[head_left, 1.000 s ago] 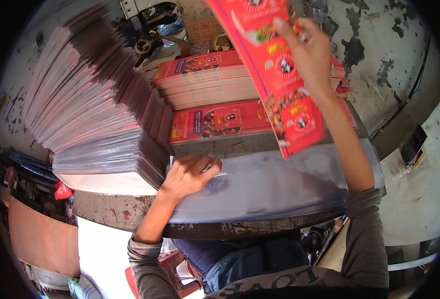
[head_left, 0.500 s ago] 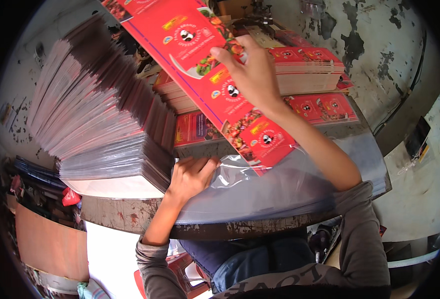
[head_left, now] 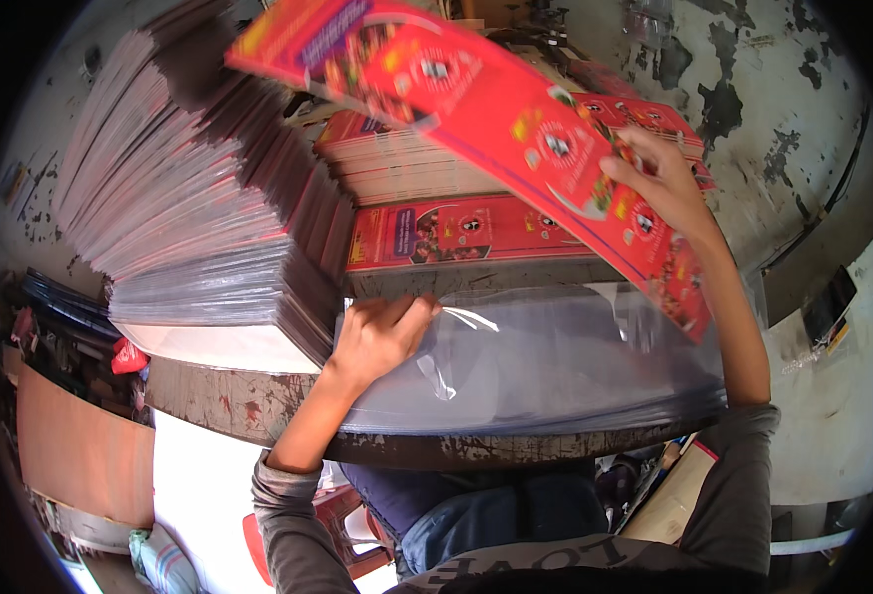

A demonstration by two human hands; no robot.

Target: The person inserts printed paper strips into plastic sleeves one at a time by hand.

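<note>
Extending mostly left of right-hand grip (head_left: 662, 185): red strip (head_left: 506, 129).

Red printed strip (head_left: 501, 134), tilted, lower end over clear sleeves (head_left: 555, 371)

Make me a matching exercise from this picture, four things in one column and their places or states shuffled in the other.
Things
1. Right hand
2. Left hand
3. Clear plastic pile
4. Tall fanned stack

Places or states
A. Lying flat along the near side of the table
B. At the plastic's upper left part
C. Rising at the table's left end
D. Holding a red printed strip

Pairs: 1-D, 2-B, 3-A, 4-C
</note>
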